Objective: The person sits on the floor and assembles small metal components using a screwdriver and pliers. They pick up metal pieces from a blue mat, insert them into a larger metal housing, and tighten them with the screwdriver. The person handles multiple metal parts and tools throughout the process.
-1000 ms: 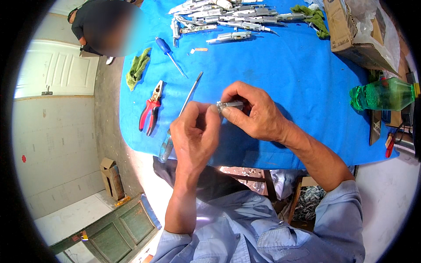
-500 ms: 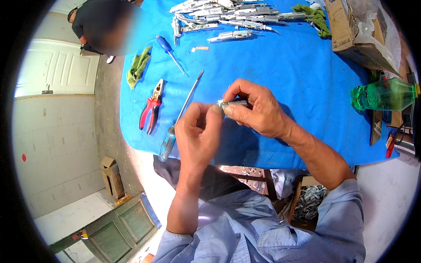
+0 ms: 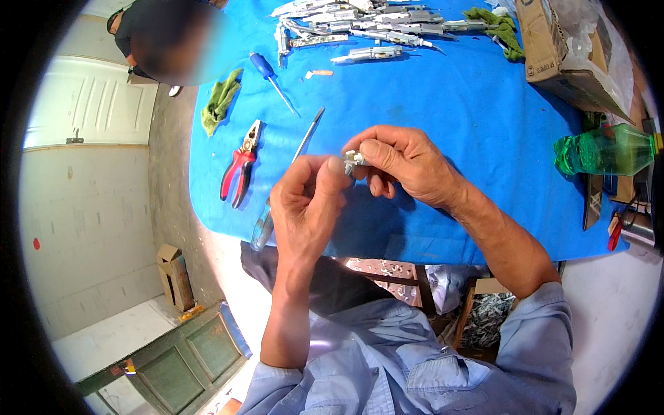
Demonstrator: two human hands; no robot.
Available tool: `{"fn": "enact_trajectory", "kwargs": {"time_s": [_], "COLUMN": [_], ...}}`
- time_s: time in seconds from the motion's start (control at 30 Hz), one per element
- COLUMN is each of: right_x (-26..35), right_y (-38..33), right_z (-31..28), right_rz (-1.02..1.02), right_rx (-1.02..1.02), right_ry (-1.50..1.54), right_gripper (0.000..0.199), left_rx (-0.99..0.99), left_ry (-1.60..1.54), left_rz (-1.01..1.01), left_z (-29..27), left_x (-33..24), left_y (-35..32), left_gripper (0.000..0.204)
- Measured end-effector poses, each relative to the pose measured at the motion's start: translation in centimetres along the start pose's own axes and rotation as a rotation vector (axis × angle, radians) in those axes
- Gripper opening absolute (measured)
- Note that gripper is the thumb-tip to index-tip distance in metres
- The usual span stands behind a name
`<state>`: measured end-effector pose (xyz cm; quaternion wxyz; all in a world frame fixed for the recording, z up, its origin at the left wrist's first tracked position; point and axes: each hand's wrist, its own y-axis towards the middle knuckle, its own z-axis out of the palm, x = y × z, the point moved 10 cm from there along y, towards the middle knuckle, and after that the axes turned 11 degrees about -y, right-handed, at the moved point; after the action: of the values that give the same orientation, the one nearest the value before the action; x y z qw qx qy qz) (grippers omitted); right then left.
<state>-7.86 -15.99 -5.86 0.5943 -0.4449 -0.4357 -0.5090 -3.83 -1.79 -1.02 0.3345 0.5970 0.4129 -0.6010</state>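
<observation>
Between my hands, above the blue cloth, is a small silvery-white metal part [image 3: 354, 158]. My right hand [image 3: 413, 164] is closed on it, the thumb on top and the forefinger curled behind. My left hand [image 3: 308, 200] pinches at the part's left end with thumb and forefinger. Fingers hide much of the part. Beneath and beside my left hand lies a long screwdriver [image 3: 308, 135] with a clear blue handle, partly covered by that hand. Left of it are pliers [image 3: 239, 166] with red and black grips.
A pile of slim metal mechanisms [image 3: 360, 26] lies at the far side of the blue cloth [image 3: 477, 104]. A blue screwdriver [image 3: 273, 79] and a green rag [image 3: 220, 104] lie far left. At right are a cardboard box [image 3: 546, 52] and a green bottle [image 3: 609, 150]. Another person [image 3: 149, 38] is far left.
The metal part has been turned between my fingers, so its end now faces up. My right thumb has moved up onto it, and my right lower fingers have loosened downward.
</observation>
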Motion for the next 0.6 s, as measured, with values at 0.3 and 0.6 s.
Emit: {"fn": "enact_trajectory", "kwargs": {"time_s": [0.3, 0.6], "right_x": [0.2, 0.3], "right_y": [-0.1, -0.2], "right_z": [0.3, 0.3], "right_rz": [-0.024, -0.019], "right_rx": [-0.004, -0.03], "right_ry": [-0.02, -0.094], "right_gripper": [0.038, 0.036], "left_rx": [-0.014, -0.022], "left_ry": [0.018, 0.031], "left_rz": [0.024, 0.016], "left_z": [-0.3, -0.7], "left_x": [-0.1, -0.2], "left_y": [-0.5, -1.1], "left_gripper": [0.027, 0.026]}}
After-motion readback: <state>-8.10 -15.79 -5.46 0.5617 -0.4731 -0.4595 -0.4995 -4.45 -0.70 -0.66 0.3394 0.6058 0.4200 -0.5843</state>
